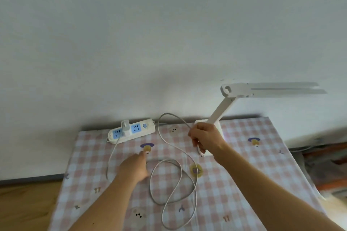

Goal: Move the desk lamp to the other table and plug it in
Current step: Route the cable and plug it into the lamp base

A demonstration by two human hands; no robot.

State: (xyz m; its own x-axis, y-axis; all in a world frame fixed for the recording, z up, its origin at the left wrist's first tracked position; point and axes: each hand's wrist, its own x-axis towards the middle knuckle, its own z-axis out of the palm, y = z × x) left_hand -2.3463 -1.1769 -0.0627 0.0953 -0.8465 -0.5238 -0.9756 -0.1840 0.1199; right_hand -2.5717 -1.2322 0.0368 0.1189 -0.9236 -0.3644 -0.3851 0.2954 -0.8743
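Note:
A white desk lamp [242, 92] stands at the back right of the table [253, 184], its arm slanting up and its flat head pointing right. My right hand [204, 137] is closed on the lamp's white cable [174, 180] in front of the lamp base. The cable loops over the checked cloth between my arms. My left hand [134, 167] rests on the cloth with the index finger stretched toward the back. A white power strip [131, 131] with blue sockets lies at the back left, a white plug [125, 126] seated in it, its thin cord trailing down the left.
A pink and white checked cloth covers the table, which stands against a plain white wall. Wooden floor [28, 206] shows at the lower left. Blurred reddish clutter [326, 167] lies on the floor beyond the table's right edge.

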